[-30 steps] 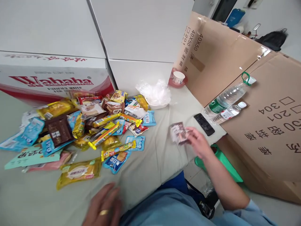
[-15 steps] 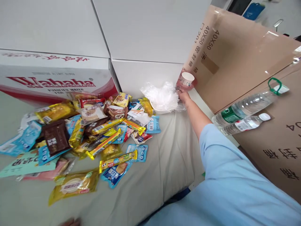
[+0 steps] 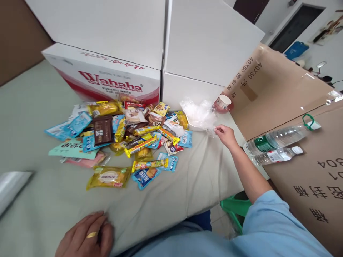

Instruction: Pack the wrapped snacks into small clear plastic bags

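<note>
My right hand (image 3: 226,136) pinches the edge of a crumpled clear plastic bag (image 3: 200,112) at the back right of the cloth-covered table. The bag bulges over a white bowl (image 3: 193,125), which it mostly hides. On the cloth near the front edge rests my left hand (image 3: 84,235), fingers curled together, a gold ring (image 3: 92,235) on one; I see nothing in it. Between the hands lies a heap of wrapped snacks, including a brown packet (image 3: 103,130), a yellow-wrapped bread (image 3: 109,177), a yellow stick packet (image 3: 150,164) and a blue pouch (image 3: 146,177).
A Wahaha carton (image 3: 112,80) and white boxes (image 3: 198,43) stand behind the snacks. At the right are a paper cup (image 3: 224,101) on a reddish dish, a large water bottle (image 3: 281,137), a smaller bottle (image 3: 277,156) and cardboard (image 3: 289,82). A green stool (image 3: 234,207) is below.
My right hand has drawn back from beside the cup toward me, at the bag's near edge. My left hand has come further into view. The view has shifted left, showing more table.
</note>
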`<state>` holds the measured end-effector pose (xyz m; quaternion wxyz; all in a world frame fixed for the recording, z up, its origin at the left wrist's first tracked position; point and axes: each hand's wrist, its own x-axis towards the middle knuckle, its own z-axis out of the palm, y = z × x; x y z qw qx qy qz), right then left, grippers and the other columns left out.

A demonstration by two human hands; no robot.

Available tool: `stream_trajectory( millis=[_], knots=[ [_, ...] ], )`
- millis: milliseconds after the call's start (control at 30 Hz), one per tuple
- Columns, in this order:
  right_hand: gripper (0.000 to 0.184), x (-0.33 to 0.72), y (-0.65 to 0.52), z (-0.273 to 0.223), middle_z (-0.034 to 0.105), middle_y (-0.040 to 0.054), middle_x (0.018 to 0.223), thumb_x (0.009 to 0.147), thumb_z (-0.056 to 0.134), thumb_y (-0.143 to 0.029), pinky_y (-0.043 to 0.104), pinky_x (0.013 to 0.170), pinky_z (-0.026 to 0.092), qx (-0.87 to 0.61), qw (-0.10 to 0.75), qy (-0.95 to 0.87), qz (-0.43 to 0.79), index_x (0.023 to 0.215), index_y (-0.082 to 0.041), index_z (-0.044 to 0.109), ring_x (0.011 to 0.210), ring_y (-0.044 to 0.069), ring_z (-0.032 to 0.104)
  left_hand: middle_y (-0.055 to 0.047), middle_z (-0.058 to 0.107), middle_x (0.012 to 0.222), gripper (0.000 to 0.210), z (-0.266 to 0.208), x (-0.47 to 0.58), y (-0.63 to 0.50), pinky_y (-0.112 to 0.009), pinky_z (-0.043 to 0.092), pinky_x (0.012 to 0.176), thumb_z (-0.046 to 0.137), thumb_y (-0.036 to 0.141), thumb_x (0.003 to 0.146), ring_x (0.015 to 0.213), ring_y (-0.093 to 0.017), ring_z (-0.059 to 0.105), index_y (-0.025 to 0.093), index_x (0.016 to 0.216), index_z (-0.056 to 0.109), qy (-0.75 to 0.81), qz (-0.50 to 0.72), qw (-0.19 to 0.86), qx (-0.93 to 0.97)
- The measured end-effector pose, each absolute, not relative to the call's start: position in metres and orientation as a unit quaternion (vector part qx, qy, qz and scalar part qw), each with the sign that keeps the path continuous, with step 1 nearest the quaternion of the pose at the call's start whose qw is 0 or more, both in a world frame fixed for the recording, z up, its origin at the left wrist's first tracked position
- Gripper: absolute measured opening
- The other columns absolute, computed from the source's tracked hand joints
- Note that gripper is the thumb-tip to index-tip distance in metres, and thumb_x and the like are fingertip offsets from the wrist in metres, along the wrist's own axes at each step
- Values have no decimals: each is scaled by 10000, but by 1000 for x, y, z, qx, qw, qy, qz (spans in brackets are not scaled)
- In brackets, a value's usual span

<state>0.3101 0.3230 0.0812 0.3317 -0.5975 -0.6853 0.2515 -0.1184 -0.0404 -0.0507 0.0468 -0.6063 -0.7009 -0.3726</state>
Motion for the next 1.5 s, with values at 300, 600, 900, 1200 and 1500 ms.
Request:
stream_trajectory(
  millis=[300,600,900,1200,1500],
  knots=[
    [265,229,144,102,631,18,750,877,770,-509,305,643,449,-427,315,-684,500,876,-249,719,680,172,547,-56,744,924,383,6,-58,-40,-325,586,613,631,569,927,800,-221,724,247,1126,688,-651,-518,-409,-375],
    [201,178,80,76,640,11,807,986,665,-442,293,703,455,-373,200,-753,504,942,-250,702,731,166,558,-17,722,935,557,31,-39,-6,-302,578,787,995,365,600,828,-159,688,197,1030,683,-402,-626,-665,-61],
    [625,174,70,46,720,83,1134,731,868,-632,345,851,560,-471,253,-526,662,1200,-262,683,1014,236,661,-20,689,862,470,26,-30,-15,-302,535,755,814,603,782,768,-160,616,184,944,677,-434,-658,-604,-116],
    [288,160,68,53,704,42,1002,800,830,-500,343,840,532,-421,305,-562,643,848,-253,689,938,212,642,-49,661,1006,579,33,-36,-19,-329,516,772,798,597,770,909,-211,650,210,1145,586,-634,-600,-427,-237],
    [320,176,66,63,745,59,1052,723,846,-469,375,752,572,-448,292,-468,704,774,-243,626,763,203,677,22,647,792,483,36,-28,1,-264,499,718,979,394,581,727,-120,599,173,853,647,-451,-660,-599,-56]
  ],
)
